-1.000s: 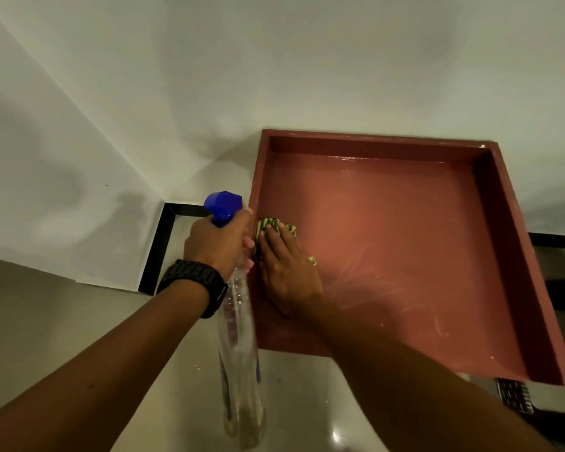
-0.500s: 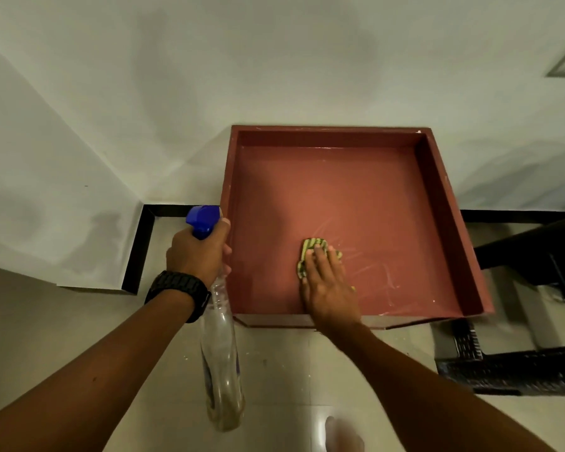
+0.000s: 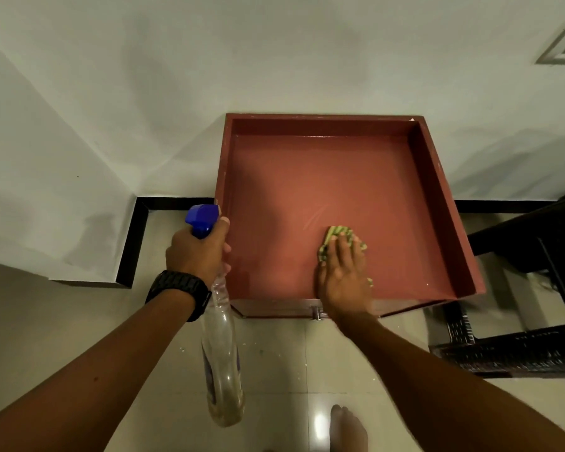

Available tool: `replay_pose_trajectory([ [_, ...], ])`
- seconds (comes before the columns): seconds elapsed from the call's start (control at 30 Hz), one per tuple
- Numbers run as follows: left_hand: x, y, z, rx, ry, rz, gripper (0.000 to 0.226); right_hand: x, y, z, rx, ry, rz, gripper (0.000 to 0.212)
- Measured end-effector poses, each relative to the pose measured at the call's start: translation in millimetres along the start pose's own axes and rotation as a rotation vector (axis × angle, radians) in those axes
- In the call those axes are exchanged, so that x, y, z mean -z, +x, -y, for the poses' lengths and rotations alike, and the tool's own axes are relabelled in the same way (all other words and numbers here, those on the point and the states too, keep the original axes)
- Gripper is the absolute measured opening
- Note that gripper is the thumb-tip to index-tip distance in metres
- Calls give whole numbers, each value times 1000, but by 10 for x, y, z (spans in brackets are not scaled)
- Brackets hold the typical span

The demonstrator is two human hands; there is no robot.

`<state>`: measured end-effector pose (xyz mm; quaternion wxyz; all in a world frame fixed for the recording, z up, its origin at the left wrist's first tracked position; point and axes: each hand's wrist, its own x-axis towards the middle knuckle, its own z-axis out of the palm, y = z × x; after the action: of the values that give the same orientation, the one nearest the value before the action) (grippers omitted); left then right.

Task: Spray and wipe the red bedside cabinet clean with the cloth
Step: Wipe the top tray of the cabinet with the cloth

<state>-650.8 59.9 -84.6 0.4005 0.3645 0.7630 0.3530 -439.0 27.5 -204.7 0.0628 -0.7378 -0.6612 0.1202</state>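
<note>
The red bedside cabinet (image 3: 336,190) stands against the white wall, its recessed top ringed by a raised lip on the left, back and right sides. On that top, near the front edge and a little right of the middle, lies the cloth (image 3: 338,235) — green and yellow striped, bunched up, with only its far end showing beyond the fingertips. The right hand (image 3: 343,275) lies flat on it, fingers spread and pressing down rather than gripping. Faint streaks on the surface just beyond the cloth look like wet wipe marks.

The left hand (image 3: 198,251) is closed round the neck of the spray bottle (image 3: 221,350), just outside the cabinet's left edge, with the blue trigger head (image 3: 202,218) pointing up and away and the clear body hanging down over the floor. It looks nearly empty, so probably light.

The cloth should be soft and limp and will likely slide easily on the damp painted surface; a flat palm with even pressure suits it better than a pinch, which would let it fold under. The lip makes corners the awkward part — fingertips pushing the cloth into the angle would likely be needed there. The bottle is smooth plastic, likely slippery if wet, and is best held at the neck under the trigger.
</note>
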Motion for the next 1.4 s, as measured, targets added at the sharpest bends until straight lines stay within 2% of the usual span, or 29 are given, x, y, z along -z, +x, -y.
replay_pose_trajectory([
  [0.1,-28,27,20,7,4,-10,33,-110,173,490,206,62,14,52],
  [0.23,-37,85,29,-15,34,-12,34,-78,624,398,256,32,50,52],
  [0.37,-81,75,16,-10,38,-3,34,128,876,-461,29,-80,29,56],
  [0.47,-148,40,-30,5,5,8,32,305,559,-1128,-110,-34,-11,57],
  [0.57,-222,-2,-66,11,-20,22,32,334,92,-1201,-208,-10,-8,56],
  [0.67,-358,-58,-103,-10,3,38,31,274,-114,-853,-67,-63,34,58],
  [0.77,-526,-133,-132,-43,28,28,28,290,-117,-768,112,-35,32,46],
  [0.9,-731,-240,-174,-37,29,64,28,593,-82,-1174,57,-119,136,56],
  [1.0,-856,-292,-227,4,8,87,33,869,-200,-1390,116,-188,64,69],
  [1.07,-926,-315,-259,-1,16,89,32,1001,-279,-1484,158,-164,-55,75],
  [1.1,-961,-320,-285,-8,18,92,31,1052,-283,-1565,131,-155,-137,73],
  [1.17,-1009,-316,-332,-19,25,95,30,1132,-295,-1705,39,-174,-197,67],
  [1.3,-1089,-299,-422,-30,40,97,31,975,-293,-1915,-218,-30,-85,55],
  [1.4,-1153,-251,-475,-24,44,87,33,962,-80,-1936,-226,36,-106,51],
])
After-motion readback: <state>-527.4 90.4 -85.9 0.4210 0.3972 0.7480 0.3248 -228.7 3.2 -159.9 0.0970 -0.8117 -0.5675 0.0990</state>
